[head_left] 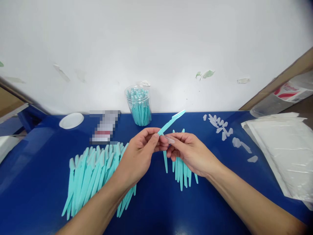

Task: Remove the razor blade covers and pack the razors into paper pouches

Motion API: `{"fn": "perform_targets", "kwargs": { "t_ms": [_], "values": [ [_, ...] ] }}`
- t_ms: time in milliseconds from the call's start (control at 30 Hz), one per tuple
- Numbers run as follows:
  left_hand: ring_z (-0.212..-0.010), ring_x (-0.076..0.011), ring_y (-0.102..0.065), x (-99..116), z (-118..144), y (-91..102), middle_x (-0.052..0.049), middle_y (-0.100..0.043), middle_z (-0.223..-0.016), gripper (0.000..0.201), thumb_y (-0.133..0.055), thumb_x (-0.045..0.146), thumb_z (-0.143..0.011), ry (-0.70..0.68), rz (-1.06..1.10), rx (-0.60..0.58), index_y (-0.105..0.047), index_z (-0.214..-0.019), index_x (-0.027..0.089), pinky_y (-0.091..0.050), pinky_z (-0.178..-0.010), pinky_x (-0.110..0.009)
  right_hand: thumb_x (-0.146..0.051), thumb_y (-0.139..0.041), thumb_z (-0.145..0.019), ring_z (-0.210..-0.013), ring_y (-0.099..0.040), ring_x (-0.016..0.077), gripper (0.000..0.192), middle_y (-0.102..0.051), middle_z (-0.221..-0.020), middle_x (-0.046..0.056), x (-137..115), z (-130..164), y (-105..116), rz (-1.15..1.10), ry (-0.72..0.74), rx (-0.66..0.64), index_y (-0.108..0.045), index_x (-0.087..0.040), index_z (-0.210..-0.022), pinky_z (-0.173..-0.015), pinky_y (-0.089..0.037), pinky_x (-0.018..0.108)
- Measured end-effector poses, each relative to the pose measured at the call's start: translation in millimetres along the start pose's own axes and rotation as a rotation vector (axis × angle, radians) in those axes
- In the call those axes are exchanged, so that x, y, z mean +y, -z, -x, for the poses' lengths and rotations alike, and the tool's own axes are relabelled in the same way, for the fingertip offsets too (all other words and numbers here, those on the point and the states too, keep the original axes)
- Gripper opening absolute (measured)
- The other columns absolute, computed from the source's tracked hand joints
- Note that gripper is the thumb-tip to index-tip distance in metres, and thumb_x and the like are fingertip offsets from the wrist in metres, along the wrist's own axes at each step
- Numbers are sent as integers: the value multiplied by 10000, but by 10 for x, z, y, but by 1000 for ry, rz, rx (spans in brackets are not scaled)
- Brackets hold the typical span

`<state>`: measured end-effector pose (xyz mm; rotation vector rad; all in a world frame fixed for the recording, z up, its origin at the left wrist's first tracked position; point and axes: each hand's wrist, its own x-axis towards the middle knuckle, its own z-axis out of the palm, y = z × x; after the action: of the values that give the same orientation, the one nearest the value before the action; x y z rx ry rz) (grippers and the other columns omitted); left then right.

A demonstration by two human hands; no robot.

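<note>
Between thumb and fingers, my left hand pinches a turquoise eyebrow razor, its bladed end tilted up to the right. My right hand is closed beside it, the fingertips of both hands close together. A small translucent blade cap is pinched in my right hand. Below and behind that hand lies a small group of turquoise razors, partly covered by the hand. To the left, a large pile of capped razors is partly hidden by my left forearm.
A clear tub packed with razors stands by the white wall. A white lid and a blurred-out card lie left of it. Loose translucent caps, a white plastic packet and a bottle are on the right.
</note>
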<state>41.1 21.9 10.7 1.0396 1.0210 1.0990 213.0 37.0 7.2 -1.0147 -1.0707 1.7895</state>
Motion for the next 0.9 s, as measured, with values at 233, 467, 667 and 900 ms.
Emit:
{"fn": "perform_targets", "kwargs": {
  "t_ms": [233, 467, 667, 900],
  "values": [
    [-953, -177, -734, -35, 32, -20, -20, -757, -1010, 237, -639, 425, -1037, -30, -102, 6, -708, -1111, 211, -591, -1007, -384, -302, -722, -858, -510, -536, 98, 111, -629, -651, -20, 93, -30, -85, 45, 41, 214, -755, -196, -860, -418, -405, 220],
    [-920, -158, -704, -99, 16, -4, -8, -730, -968, 195, -658, 384, -1030, 13, 25, 2, -702, -1092, 205, -594, -969, -372, -356, -698, -890, -569, -604, 134, 172, -648, -703, -6, 120, -19, -101, 161, 107, 208, -705, -202, -814, -455, -515, 254],
    [-893, -162, -701, -66, 36, 3, -13, -731, -955, 215, -654, 398, -1032, 3, 18, -34, -716, -1114, 209, -592, -949, -388, -432, -692, -946, -588, -581, 116, 287, -627, -736, -12, 73, 20, -83, 168, 152, 129, -669, -193, -788, -500, -507, 258],
    [-882, -157, -695, -35, 50, 5, -18, -740, -945, 205, -684, 374, -1012, 7, 31, -43, -724, -1113, 199, -585, -911, -344, -450, -732, -945, -521, -553, 93, 285, -657, -687, -16, 40, 5, 19, 55, 141, 55, -682, -187, -845, -506, -425, 254]
  ]
}}
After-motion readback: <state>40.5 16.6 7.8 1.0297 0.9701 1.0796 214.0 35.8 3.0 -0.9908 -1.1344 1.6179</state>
